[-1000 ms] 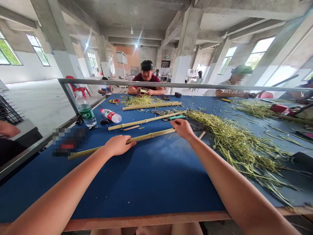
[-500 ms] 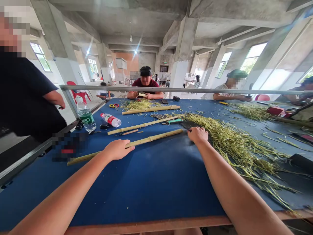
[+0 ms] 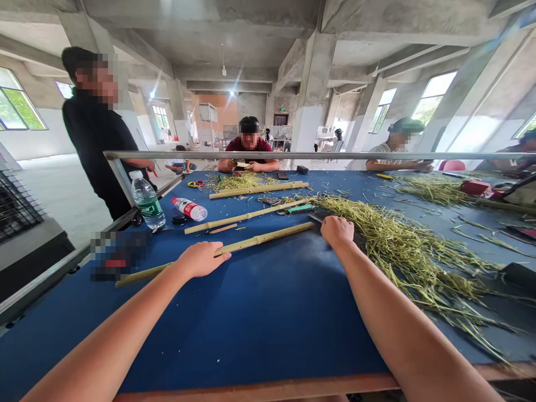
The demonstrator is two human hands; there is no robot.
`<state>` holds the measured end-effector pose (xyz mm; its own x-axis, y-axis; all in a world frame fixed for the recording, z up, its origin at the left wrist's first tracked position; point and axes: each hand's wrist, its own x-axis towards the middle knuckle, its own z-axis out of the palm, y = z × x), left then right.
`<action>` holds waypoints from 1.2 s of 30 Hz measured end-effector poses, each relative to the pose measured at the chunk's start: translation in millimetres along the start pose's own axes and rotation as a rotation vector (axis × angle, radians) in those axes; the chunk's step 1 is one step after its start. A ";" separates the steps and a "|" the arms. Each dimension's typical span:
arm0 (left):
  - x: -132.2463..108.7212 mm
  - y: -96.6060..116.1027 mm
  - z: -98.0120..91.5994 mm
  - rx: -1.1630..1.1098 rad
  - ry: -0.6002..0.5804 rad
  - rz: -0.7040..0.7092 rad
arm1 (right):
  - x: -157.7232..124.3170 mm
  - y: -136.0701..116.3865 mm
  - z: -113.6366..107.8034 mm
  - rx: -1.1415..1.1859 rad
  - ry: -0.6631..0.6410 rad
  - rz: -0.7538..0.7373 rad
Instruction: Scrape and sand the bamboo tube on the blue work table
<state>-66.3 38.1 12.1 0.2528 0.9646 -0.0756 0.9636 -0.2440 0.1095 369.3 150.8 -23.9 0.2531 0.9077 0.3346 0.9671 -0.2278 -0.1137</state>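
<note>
A bamboo pole (image 3: pixel 262 240) is laid across the workbench (image 3: pixel 259 340) at 11 o'clock, with the left hand (image 3: pixel 203 259) placed on it. The right hand (image 3: pixel 338 231) is set at 1 o'clock, just beside a heap of stripped stalks (image 3: pixel 419 259) spread out at 2 o'clock. Two further poles (image 3: pixel 247 215) are laid beyond, a water bottle (image 3: pixel 146 201) is stood at 10 o'clock, and a seated person (image 3: pixel 250 148) is placed across the bench at 12 o'clock.
</note>
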 end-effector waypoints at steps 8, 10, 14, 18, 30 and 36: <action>4.2 -3.0 4.1 -0.009 0.008 0.006 | 0.2 -14.4 -33.5 0.543 0.501 0.102; 4.5 -3.7 5.4 -0.004 0.017 0.009 | -1.4 -27.2 -28.9 0.690 0.413 0.039; 3.1 -3.2 6.0 0.011 0.030 0.015 | -15.4 -54.2 -14.7 0.679 0.066 -0.052; 1.4 -1.2 3.9 0.014 0.033 0.015 | -34.2 -69.6 -11.0 0.360 -0.059 -0.115; 0.8 0.4 3.0 0.003 0.018 -0.007 | -58.9 -88.5 -0.2 0.201 -0.235 -0.579; 1.0 1.0 0.5 0.006 -0.001 -0.008 | -48.8 -78.8 4.4 0.210 -0.327 -0.558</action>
<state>-65.0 38.8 11.7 0.2449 0.9665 -0.0774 0.9661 -0.2365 0.1034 280.7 126.0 -35.4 -0.3355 0.9368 0.0994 0.9163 0.3490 -0.1962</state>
